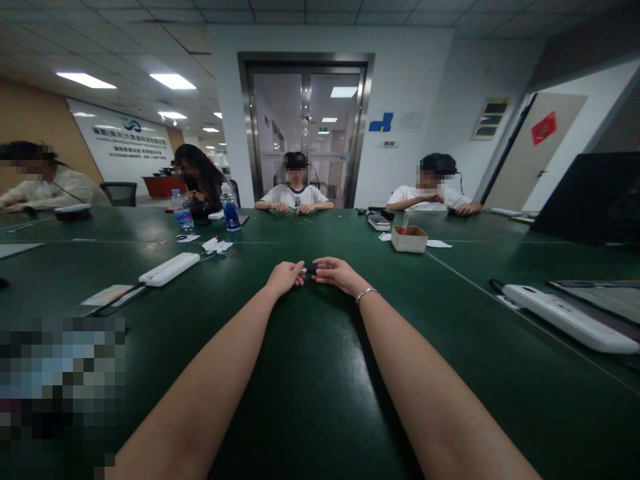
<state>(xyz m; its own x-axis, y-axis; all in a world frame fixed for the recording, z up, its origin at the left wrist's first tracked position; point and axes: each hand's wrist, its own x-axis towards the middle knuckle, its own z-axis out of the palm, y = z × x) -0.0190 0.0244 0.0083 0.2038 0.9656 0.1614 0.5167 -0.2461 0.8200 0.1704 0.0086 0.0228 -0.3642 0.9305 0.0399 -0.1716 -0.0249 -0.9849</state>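
Table (pixel 320 400): a dark green top is running out to 12 o'clock; both forearms are lying on it.
Progress: work looks mid-way; nothing finished is showing near the hands.
Left hand (pixel 286 277): fingers are curling closed, pinching the small dark object's (pixel 310 270) 9 o'clock end.
Right hand (pixel 337 272): fingers are closing on its 3 o'clock end.
Small dark object: it is sitting between both sets of fingertips, too small to identify.

Small dark object (pixel 309 269) between fingers (pixel 298 272) too small to identify
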